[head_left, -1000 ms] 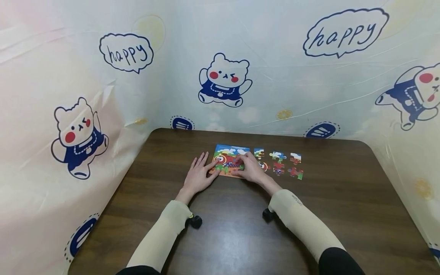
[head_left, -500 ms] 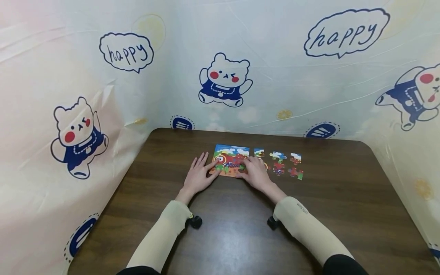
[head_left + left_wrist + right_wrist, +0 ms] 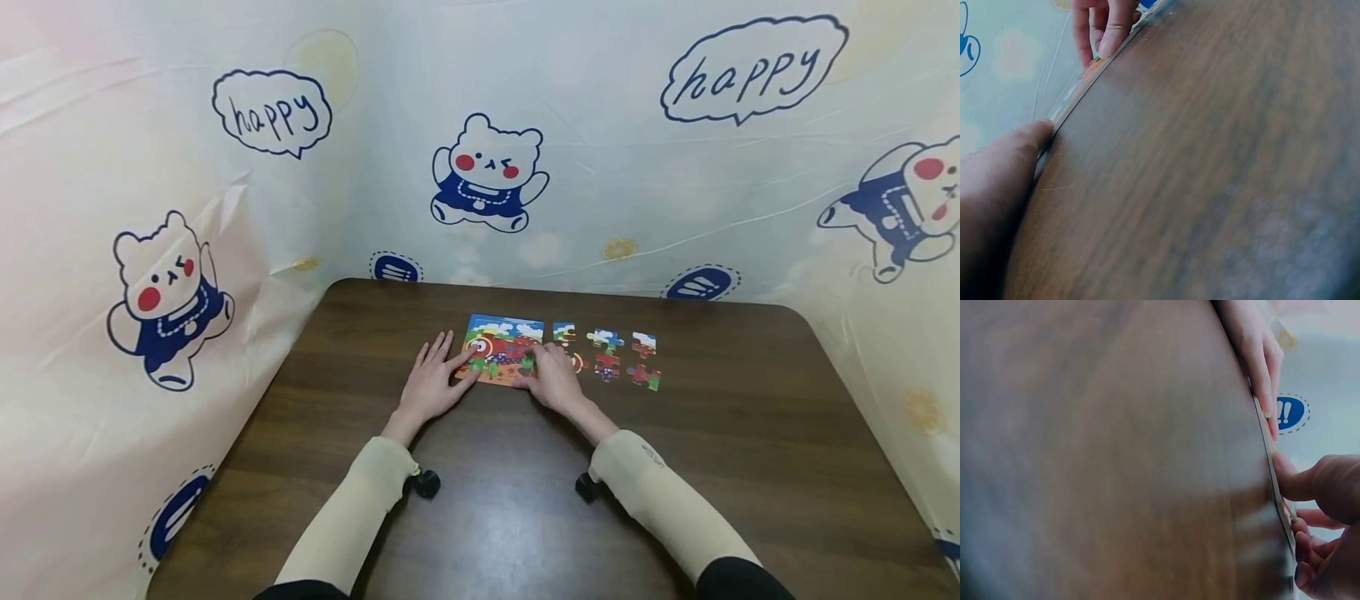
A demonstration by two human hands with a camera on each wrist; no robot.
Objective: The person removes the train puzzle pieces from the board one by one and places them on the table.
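Note:
A brightly coloured jigsaw puzzle (image 3: 504, 332) lies flat on the brown table, with a red figure, clouds and an orange ground. My left hand (image 3: 428, 390) rests on its left edge, fingers straight and spread, with the thumb along the lower left corner. At the lower right of the picture my right hand (image 3: 558, 382) bends its fingers and thumb round a green-marked puzzle piece (image 3: 528, 362). That hand hides much of this piece. In the right wrist view the right thumb (image 3: 1294, 481) touches the puzzle's near edge, while the other fingers curl farther along.
Right of the puzzle several loose pieces lie in two rows, among them a cloud piece (image 3: 604, 338), a red piece (image 3: 607, 367) and a red-green piece (image 3: 645, 377). The right hand partly covers one. A printed curtain (image 3: 600, 208) surrounds the table (image 3: 510, 500).
My right hand first shifted slightly right and lowered its fingers onto the puzzle's right side, then drew back a little leftward. The left hand has stayed in place.

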